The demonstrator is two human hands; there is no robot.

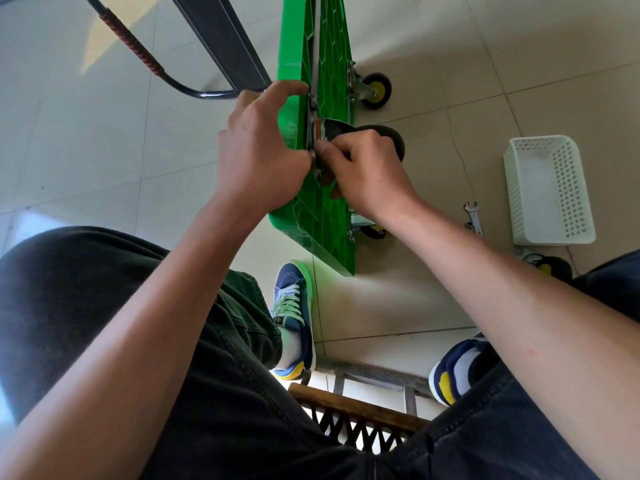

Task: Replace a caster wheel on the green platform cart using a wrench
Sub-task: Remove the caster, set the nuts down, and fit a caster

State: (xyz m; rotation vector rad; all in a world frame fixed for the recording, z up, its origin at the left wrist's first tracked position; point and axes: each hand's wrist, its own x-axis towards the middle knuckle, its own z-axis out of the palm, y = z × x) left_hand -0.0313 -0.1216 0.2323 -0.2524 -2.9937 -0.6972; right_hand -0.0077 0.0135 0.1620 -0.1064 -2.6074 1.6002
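green platform cart on edge on the floor | caster wheel at its underside | left hand curled over cart edge | right hand pinches at caster plate | wrench lies on the floor, near the white basket | risk: finger-tight fastener drops, caster slips off
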